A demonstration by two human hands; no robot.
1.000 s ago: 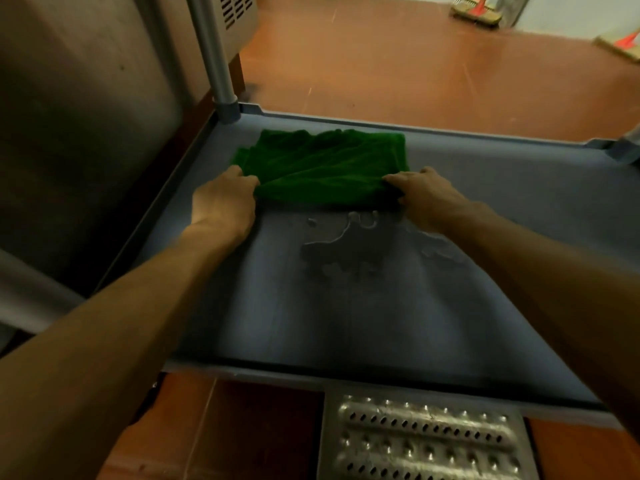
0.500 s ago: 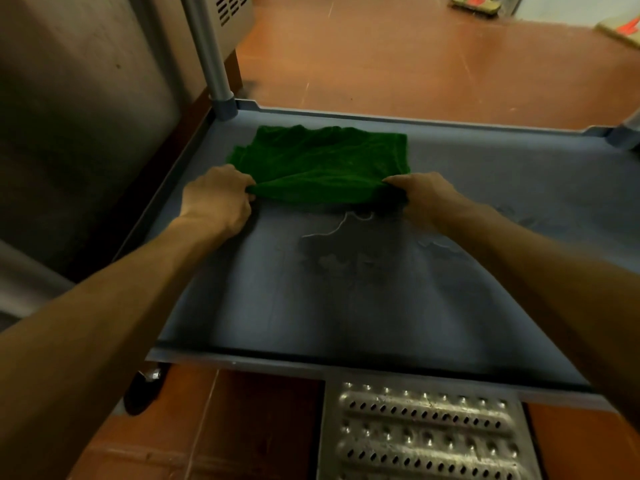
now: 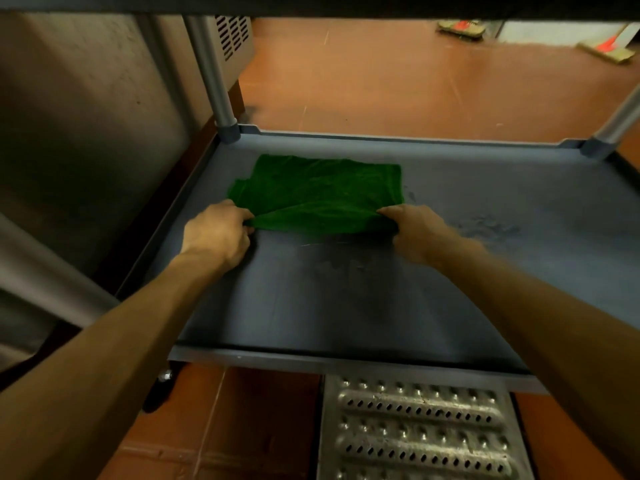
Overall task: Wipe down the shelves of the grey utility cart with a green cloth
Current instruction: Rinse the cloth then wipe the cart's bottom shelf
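Observation:
A green cloth (image 3: pixel 318 192) lies spread on the far left part of the grey cart's low shelf (image 3: pixel 346 306). My left hand (image 3: pixel 216 232) pinches the cloth's near left corner. My right hand (image 3: pixel 414 230) pinches its near right corner. The near edge of the cloth is pulled taut between both hands. Wet smears show on the shelf just in front of the cloth and to the right of my right hand.
Grey posts rise from the far left corner (image 3: pixel 214 81) and the far right corner (image 3: pixel 620 123). The underside of an upper shelf (image 3: pixel 311 5) crosses the top. A steel cabinet (image 3: pixel 86 116) stands on the left. A perforated metal floor grate (image 3: pixel 415 427) lies below the near rim.
Both hands have drawn the cloth's near edge back toward me across the wet patch, which is now smaller. The view has dropped, bringing the upper shelf's underside into sight.

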